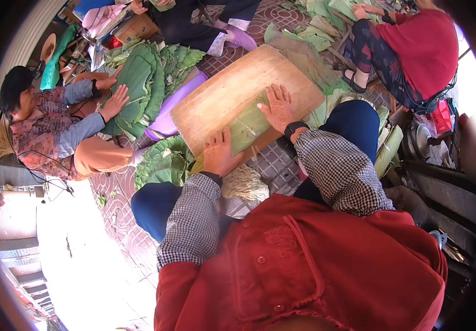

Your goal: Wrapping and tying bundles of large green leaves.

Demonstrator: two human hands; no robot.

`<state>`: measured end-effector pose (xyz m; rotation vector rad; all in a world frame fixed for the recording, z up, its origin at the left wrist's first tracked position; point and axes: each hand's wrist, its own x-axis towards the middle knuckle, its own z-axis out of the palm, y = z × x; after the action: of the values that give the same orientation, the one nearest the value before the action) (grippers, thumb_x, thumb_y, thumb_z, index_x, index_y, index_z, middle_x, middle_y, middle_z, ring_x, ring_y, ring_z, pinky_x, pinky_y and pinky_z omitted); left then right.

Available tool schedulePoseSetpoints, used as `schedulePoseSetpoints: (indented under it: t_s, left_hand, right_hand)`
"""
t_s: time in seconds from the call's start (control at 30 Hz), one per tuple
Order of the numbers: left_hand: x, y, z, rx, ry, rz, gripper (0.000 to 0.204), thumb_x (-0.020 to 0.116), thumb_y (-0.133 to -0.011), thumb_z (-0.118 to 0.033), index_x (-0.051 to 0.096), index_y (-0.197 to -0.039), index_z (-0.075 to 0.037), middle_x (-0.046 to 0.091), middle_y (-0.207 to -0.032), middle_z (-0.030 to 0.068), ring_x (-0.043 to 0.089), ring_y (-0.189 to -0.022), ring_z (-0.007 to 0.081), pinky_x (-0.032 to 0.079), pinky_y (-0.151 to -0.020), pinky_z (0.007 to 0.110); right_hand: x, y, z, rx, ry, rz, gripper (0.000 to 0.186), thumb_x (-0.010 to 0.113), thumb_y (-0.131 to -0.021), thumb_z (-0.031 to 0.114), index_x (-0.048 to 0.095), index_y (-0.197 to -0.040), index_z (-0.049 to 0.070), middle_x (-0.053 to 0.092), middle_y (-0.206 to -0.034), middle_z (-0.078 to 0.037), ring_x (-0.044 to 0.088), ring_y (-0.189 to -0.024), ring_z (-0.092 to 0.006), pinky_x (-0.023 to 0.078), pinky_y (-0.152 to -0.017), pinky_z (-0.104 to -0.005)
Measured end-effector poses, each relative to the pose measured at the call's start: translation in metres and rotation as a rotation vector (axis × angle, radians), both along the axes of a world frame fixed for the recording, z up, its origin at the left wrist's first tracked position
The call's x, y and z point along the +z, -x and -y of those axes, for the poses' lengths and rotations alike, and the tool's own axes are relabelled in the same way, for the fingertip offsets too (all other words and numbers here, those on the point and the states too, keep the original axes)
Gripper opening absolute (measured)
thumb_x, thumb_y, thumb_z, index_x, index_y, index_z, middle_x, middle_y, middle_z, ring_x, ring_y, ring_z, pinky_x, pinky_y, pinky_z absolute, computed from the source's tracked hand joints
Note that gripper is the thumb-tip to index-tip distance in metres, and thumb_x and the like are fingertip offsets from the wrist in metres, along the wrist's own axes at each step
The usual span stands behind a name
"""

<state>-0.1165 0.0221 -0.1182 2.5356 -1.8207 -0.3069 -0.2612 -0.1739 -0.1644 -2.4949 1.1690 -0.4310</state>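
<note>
A flat green leaf piece (250, 128) lies along the near edge of a wooden board (221, 91) in front of my knees. My left hand (219, 153) rests on the leaf's left end, fingers stretched out and pointing away from me. At the other end my right hand (278, 107) lies flat with its fingers spread, partly on the leaf and partly on the bare wood. Neither hand grips anything. Checked sleeves cover both my forearms.
On the left a person (44, 121) presses both hands on a stack of large green leaves (138, 83) beside a purple basin (171, 110). Another person in red (423, 49) sits at the far right. More leaves (163, 163) lie on the paved floor (111, 196). A metal pot (417, 138) stands right.
</note>
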Motion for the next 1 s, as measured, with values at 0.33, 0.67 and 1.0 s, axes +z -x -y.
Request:
schedulePoseSetpoints:
  t_s: [0.33,0.67,1.0]
  left_hand:
    - [-0.003,-0.034,0.010,0.254,0.198,-0.880,0.046,0.068,-0.088,-0.030,0.061,-0.119,0.003,0.070,-0.100,0.0164,0.069,-0.088,0.0284,0.055,-0.084,0.042]
    - [-0.019,-0.013,0.013,0.698,0.149,-1.830,0.031,0.067,-0.091,-0.008,0.059,-0.118,0.004,0.069,-0.105,0.0137,0.069,-0.093,0.0232,0.057,-0.084,0.038]
    - [0.039,-0.001,0.020,0.388,0.460,-1.884,0.051,0.071,-0.084,0.000,0.052,-0.131,0.002,0.066,-0.115,0.0107,0.065,-0.104,0.0210,0.053,-0.093,0.037]
  right_hand:
    - [0.027,-0.003,0.006,-0.040,-0.037,0.421,0.066,0.056,-0.096,0.038,0.037,-0.146,0.000,0.031,-0.155,-0.022,0.026,-0.144,-0.0423,0.024,-0.119,-0.0461]
    - [0.000,-0.020,-0.031,0.167,-0.241,0.230,0.080,0.066,-0.089,0.036,0.030,-0.147,-0.005,0.030,-0.154,-0.025,0.038,-0.138,-0.0406,0.035,-0.114,-0.0416]
    - [0.099,-0.025,0.002,0.218,-1.797,1.161,0.064,0.074,-0.089,0.021,0.044,-0.140,-0.002,0.060,-0.131,-0.014,0.061,-0.115,-0.0285,0.049,-0.101,-0.0421]
